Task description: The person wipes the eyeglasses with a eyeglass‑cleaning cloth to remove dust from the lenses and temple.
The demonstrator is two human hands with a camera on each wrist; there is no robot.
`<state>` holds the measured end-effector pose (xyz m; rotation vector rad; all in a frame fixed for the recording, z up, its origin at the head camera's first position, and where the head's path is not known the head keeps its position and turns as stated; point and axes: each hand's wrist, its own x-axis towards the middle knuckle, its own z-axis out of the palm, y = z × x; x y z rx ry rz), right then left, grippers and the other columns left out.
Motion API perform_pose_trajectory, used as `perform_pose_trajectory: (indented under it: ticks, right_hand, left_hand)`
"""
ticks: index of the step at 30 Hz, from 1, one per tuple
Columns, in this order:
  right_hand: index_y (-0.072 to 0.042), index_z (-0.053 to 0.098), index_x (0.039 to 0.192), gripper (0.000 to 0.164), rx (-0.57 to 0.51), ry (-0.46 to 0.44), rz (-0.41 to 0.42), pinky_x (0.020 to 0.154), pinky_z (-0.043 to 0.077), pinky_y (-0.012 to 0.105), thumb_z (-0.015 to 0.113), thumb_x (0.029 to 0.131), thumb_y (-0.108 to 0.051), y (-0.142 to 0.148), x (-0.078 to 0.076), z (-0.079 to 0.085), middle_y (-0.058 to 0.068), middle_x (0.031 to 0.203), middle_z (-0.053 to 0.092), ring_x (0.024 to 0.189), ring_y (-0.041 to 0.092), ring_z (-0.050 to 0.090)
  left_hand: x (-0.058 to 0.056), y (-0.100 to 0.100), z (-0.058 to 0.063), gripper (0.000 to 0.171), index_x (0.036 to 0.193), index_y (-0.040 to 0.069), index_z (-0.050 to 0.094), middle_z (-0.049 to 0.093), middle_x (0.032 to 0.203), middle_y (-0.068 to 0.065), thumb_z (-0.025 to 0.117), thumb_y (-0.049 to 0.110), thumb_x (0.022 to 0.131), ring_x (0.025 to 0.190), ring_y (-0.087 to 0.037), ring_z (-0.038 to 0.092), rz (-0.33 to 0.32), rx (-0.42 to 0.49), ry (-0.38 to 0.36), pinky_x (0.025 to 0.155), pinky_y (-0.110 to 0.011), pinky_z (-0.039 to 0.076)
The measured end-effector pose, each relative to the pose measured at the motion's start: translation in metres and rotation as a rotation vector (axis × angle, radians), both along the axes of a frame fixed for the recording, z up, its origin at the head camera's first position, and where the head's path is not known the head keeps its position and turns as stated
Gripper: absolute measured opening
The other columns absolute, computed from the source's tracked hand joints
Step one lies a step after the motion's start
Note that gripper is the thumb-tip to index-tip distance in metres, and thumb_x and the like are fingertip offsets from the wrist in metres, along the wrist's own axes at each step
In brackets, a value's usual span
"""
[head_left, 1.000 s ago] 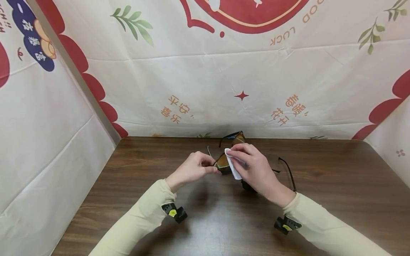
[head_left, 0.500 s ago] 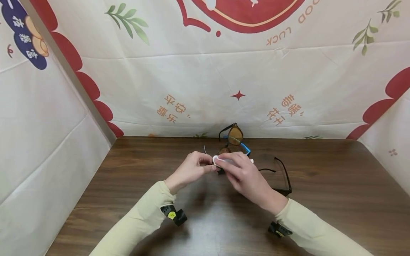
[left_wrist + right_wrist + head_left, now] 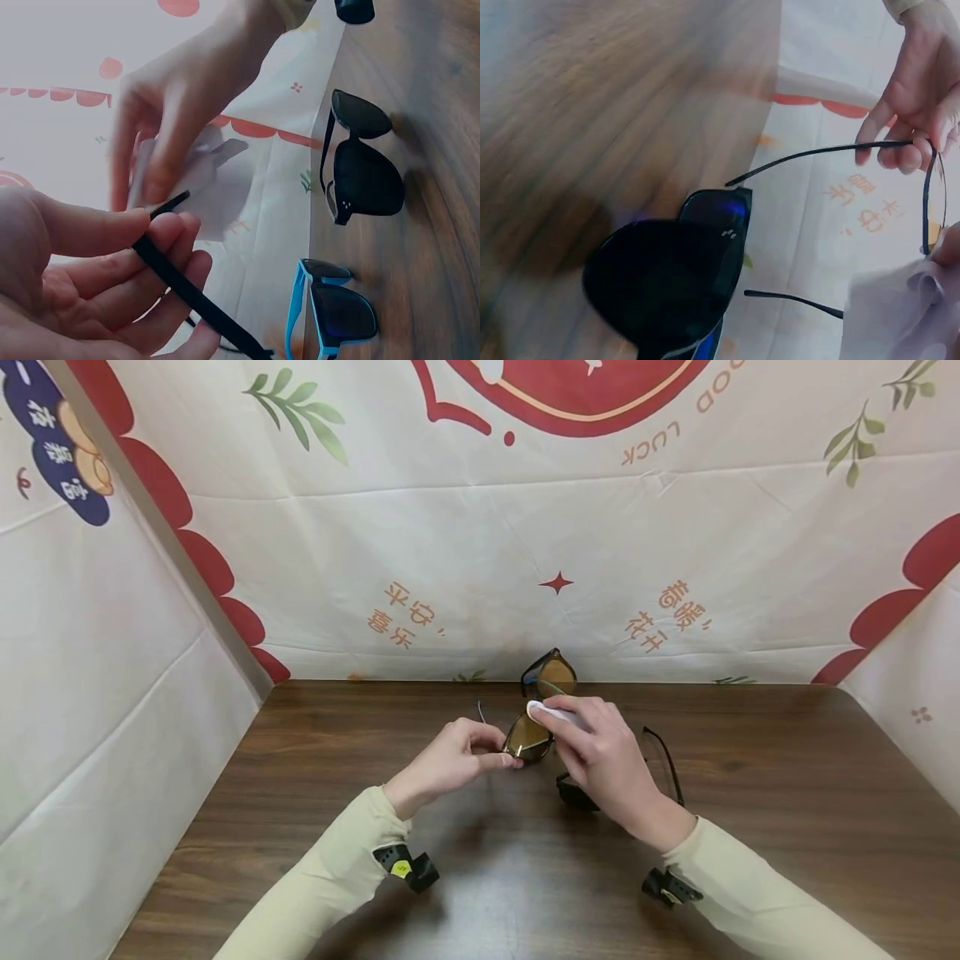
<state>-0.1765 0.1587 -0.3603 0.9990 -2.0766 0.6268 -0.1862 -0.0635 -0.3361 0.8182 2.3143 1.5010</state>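
Note:
My left hand [image 3: 450, 758] pinches a pair of sunglasses [image 3: 528, 739] with amber lenses and a dark frame at its near end. The pair stands raised, one lens close to that hand and the other farther back. Between the fingers of my right hand [image 3: 609, 762] is a white cloth [image 3: 558, 713], right at the frame between the two lenses. The left wrist view has the cloth [image 3: 225, 187] hanging in folds, with a dark temple arm [image 3: 191, 296] running along the left fingers. In the right wrist view, the cloth [image 3: 892, 307] hides part of the frame.
Black sunglasses [image 3: 367, 176] rest on the wooden table [image 3: 337, 735], partly behind my right hand in the head view. Blue-framed sunglasses [image 3: 345, 311] stand beside them. A printed white curtain [image 3: 480, 568] rises along the table's back edge.
My right hand swept left with the cloth over the near amber lens, then back to the right and away, uncovering that lens. The left hand keeps its grip almost in place.

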Motion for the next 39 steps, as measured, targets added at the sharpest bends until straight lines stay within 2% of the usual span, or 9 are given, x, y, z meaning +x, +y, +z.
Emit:
perform_pose_trajectory:
  ticks: [4, 8, 11, 15, 21, 26, 33, 39]
  right_hand:
    - [-0.011, 0.066, 0.12, 0.044, 0.011, -0.011, 0.029, 0.077, 0.045, 0.051, 0.066, 0.079, 0.005, -0.007, 0.002, 0.001, 0.015, 0.114, 0.06, 0.094, 0.036, 0.057]
    - [-0.011, 0.066, 0.121, 0.029, 0.056, 0.018, 0.108, 0.08, 0.046, 0.051, 0.053, 0.096, -0.008, -0.012, 0.005, -0.001, 0.014, 0.114, 0.06, 0.098, 0.032, 0.057]
    - [-0.01, 0.069, 0.118, 0.032, 0.085, 0.086, 0.162, 0.078, 0.046, 0.049, 0.042, 0.102, -0.016, -0.012, 0.007, -0.003, 0.012, 0.112, 0.061, 0.097, 0.03, 0.058]
    - [-0.01, 0.071, 0.113, 0.032, 0.115, 0.159, 0.166, 0.077, 0.043, 0.047, 0.042, 0.103, -0.016, -0.007, 0.007, -0.004, 0.011, 0.107, 0.063, 0.094, 0.029, 0.059]
    - [-0.011, 0.071, 0.111, 0.032, 0.048, 0.146, 0.101, 0.077, 0.04, 0.049, 0.042, 0.103, -0.021, 0.001, 0.002, 0.002, 0.01, 0.101, 0.064, 0.095, 0.032, 0.057]
    - [-0.008, 0.07, 0.112, 0.029, -0.01, 0.138, 0.115, 0.075, 0.044, 0.047, 0.045, 0.103, -0.018, -0.005, 0.0, 0.007, 0.011, 0.099, 0.063, 0.09, 0.029, 0.059]
    - [-0.006, 0.071, 0.11, 0.03, 0.075, 0.142, 0.16, 0.072, 0.048, 0.044, 0.043, 0.103, -0.016, -0.021, 0.007, 0.002, 0.011, 0.103, 0.062, 0.092, 0.028, 0.06]
    - [-0.009, 0.071, 0.109, 0.03, 0.109, 0.163, 0.176, 0.073, 0.045, 0.045, 0.042, 0.103, -0.016, -0.018, 0.009, -0.006, 0.01, 0.103, 0.062, 0.092, 0.029, 0.059]
  left_hand:
    - [0.002, 0.002, 0.0, 0.009, 0.087, -0.001, 0.071, 0.066, 0.08, -0.003, 0.068, 0.008, 0.089, 0.071, -0.006, 0.051, 0.005, 0.003, -0.01, 0.064, -0.021, 0.039]
    - [0.002, 0.001, 0.0, 0.007, 0.088, -0.001, 0.07, 0.066, 0.082, -0.003, 0.067, 0.005, 0.089, 0.074, -0.007, 0.053, 0.023, 0.001, -0.001, 0.065, -0.021, 0.041]
    - [0.001, -0.003, 0.0, 0.006, 0.089, -0.001, 0.07, 0.066, 0.083, -0.003, 0.065, 0.002, 0.089, 0.075, -0.008, 0.054, 0.033, -0.011, 0.017, 0.065, -0.022, 0.043]
    - [0.0, -0.009, 0.002, 0.007, 0.09, -0.001, 0.07, 0.065, 0.08, -0.001, 0.065, 0.003, 0.089, 0.072, -0.009, 0.053, 0.019, -0.028, 0.02, 0.064, -0.023, 0.042]
    - [0.001, -0.011, 0.005, 0.008, 0.09, 0.0, 0.073, 0.069, 0.08, 0.0, 0.068, 0.006, 0.089, 0.072, -0.01, 0.056, -0.044, -0.043, 0.005, 0.067, -0.023, 0.044]
    - [0.004, -0.007, 0.007, 0.009, 0.089, -0.002, 0.073, 0.068, 0.077, 0.002, 0.07, 0.005, 0.087, 0.07, -0.005, 0.054, -0.07, -0.08, 0.018, 0.065, -0.02, 0.043]
    - [0.002, -0.008, 0.006, 0.005, 0.086, -0.003, 0.071, 0.066, 0.075, -0.002, 0.067, 0.001, 0.086, 0.069, -0.007, 0.054, -0.03, -0.059, 0.002, 0.064, -0.022, 0.043]
    - [-0.001, -0.015, 0.005, 0.005, 0.087, -0.003, 0.071, 0.066, 0.076, -0.006, 0.066, 0.0, 0.086, 0.07, -0.007, 0.054, 0.002, -0.057, 0.011, 0.065, -0.022, 0.043]
